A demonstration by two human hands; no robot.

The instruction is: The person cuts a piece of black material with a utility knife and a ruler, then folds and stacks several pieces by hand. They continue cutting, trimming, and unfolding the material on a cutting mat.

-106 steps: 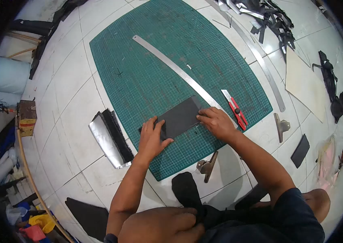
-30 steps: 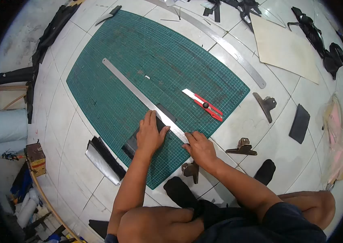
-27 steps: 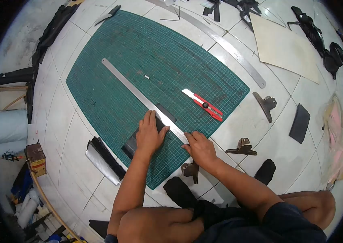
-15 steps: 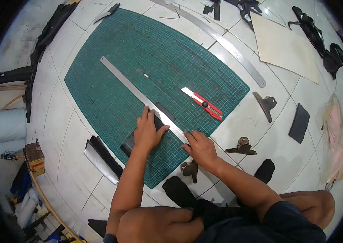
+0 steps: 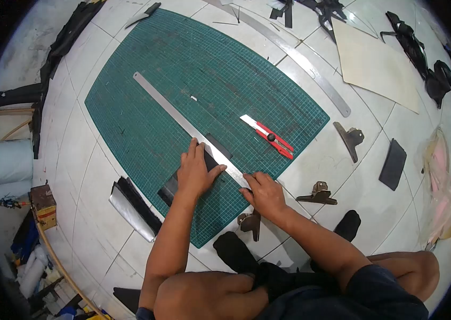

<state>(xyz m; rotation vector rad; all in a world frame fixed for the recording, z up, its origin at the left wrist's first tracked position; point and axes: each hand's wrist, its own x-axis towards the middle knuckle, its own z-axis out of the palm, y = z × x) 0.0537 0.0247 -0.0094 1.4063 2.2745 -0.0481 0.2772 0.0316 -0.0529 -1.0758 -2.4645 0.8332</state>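
A long metal ruler [image 5: 168,105] lies slantwise over a black piece of sheet material [image 5: 218,146] on the green cutting mat [image 5: 145,48]. My left hand [image 5: 195,169] presses on the ruler and the black piece, its fingers stretched out and the thumb apart. At the ruler's near end, my right hand [image 5: 266,196] grips the edge between thumb and fingers. A red utility knife [image 5: 272,137] with its blade out rests on the mat, to the right of the ruler.
Metal clips [image 5: 317,194] lie on the tiled floor by the mat's right side. A second long ruler [image 5: 305,64] is beyond the mat, near a cream sheet [image 5: 373,66]. Black and silver strips [image 5: 132,210] sit at left. My socked foot [image 5: 234,252] is near the front corner.
Both hands keep their places on the ruler and the black piece. Only the whole view has shifted very slightly.
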